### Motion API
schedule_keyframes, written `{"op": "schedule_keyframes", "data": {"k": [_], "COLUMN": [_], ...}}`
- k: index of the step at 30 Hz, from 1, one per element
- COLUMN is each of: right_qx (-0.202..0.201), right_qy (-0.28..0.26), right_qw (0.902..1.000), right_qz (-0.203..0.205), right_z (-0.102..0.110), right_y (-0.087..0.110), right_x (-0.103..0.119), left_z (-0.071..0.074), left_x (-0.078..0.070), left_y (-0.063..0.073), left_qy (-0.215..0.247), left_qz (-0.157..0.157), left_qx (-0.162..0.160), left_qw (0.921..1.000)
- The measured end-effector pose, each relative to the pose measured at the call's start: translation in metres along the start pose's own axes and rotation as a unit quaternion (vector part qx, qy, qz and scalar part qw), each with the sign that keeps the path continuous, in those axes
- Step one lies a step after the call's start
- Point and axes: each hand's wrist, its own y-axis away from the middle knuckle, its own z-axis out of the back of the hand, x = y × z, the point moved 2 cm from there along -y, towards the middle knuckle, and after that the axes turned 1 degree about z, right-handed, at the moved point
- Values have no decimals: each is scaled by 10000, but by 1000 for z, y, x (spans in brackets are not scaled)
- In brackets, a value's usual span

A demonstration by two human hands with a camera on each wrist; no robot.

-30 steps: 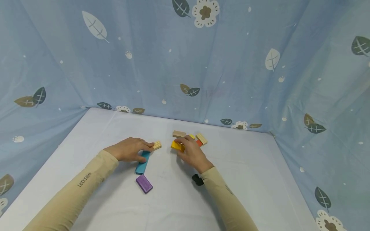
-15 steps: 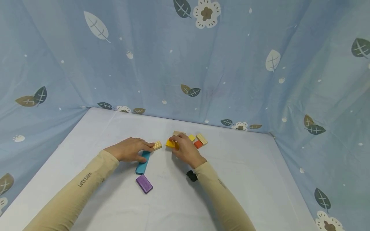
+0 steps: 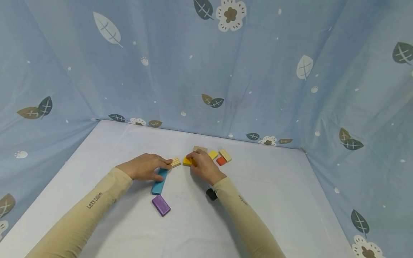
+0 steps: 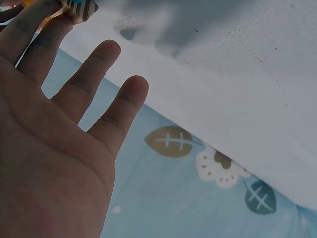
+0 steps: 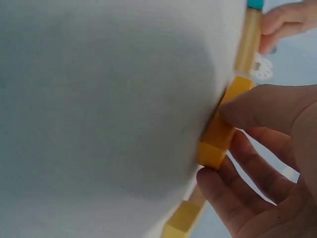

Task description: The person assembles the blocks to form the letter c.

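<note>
My right hand (image 3: 204, 168) pinches an orange-yellow block (image 3: 186, 161) between thumb and fingers. The right wrist view shows the thumb on one long face of that yellow block (image 5: 214, 141). One end of it points at a striped wooden block (image 3: 175, 162), with a small gap between them. My left hand (image 3: 145, 167) keeps its fingers extended, the fingertips on the striped block and the thumb on a long blue block (image 3: 158, 187). In the left wrist view, two fingers of the left hand (image 4: 54, 148) stand spread away from the striped block (image 4: 81, 12).
A purple block (image 3: 161, 205) lies below the blue one. A black object (image 3: 211, 194) lies beside the right sleeve. Behind the right hand are a wooden block (image 3: 200, 148), a small yellow block (image 3: 213, 154), a red block (image 3: 221, 161) and another wooden block (image 3: 225, 155).
My right hand has moved left with the yellow block, bringing it close to the striped wooden block. The black object has shifted left alongside the right sleeve. My left hand stays put.
</note>
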Motion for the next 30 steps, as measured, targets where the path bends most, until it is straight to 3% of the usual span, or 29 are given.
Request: {"op": "schedule_keyframes", "data": {"k": [9,30], "right_qx": [-21,-97], "right_qy": [268,279], "right_qw": [9993,9988], "right_qz": [275,383], "right_z": [-3,-7], "right_y": [-2,-3], "right_x": [-3,-8], "left_z": [0,-1], "left_x": [0,1], "left_y": [-2,-5], "left_qy": [-23,-99], "left_qz": [9,65], "left_qx": [7,84], "left_qw": [10000,9999]}}
